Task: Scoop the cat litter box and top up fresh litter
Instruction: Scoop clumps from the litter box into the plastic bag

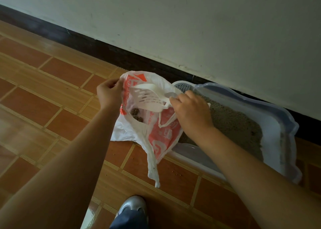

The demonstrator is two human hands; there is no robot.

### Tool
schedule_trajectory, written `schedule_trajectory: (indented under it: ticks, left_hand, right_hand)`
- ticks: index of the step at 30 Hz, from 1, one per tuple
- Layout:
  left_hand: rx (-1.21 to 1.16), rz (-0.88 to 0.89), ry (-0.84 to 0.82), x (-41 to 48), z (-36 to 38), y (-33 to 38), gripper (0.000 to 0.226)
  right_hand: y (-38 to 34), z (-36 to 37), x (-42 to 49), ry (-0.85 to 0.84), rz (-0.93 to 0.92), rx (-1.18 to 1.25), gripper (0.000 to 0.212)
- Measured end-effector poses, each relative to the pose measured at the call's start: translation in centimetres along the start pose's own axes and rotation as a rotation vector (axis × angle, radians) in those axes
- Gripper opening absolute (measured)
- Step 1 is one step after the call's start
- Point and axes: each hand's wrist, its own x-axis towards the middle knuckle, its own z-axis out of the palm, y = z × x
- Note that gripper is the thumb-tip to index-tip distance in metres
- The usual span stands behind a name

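Note:
A white and orange plastic bag (pixel 161 135) hangs open over the floor, just left of the litter box (pixel 271 129). My left hand (pixel 109 93) pinches the bag's left rim and holds it open. My right hand (pixel 191 110) grips the handle of a white slotted scoop (pixel 147 96), whose blade sits tilted inside the bag's mouth. Dark brown clumps (pixel 137 114) lie in the bag under the scoop. The box is white with a pale blue rim and holds grey-brown litter (pixel 234 124).
The box stands against a white wall (pixel 191 29) with a dark baseboard (pixel 104 49). The floor is orange-brown tile (pixel 52 89) with scattered litter grains near the box. A grey perforated part (pixel 184 87) sits at the box's far end. My shoe (pixel 132 206) is at the bottom.

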Motion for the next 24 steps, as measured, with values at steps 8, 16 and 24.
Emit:
schedule_trajectory:
  ticks: [8, 16, 24]
  left_hand:
    - [0.006, 0.010, -0.013, -0.1, 0.7, 0.2, 0.022]
    - [0.049, 0.025, -0.059, -0.7, 2.3, 0.2, 0.023]
    - [0.088, 0.066, -0.081, -2.1, 4.5, 0.6, 0.024]
  right_hand:
    - [2.8, 0.2, -1.9, 0.064, 0.141, 0.246, 0.037]
    - [9.2, -0.1, -6.4, 0.060, 0.516, 0.372, 0.039]
    - [13.4, 0.5, -12.1, -0.274, 0.831, 0.494, 0.030]
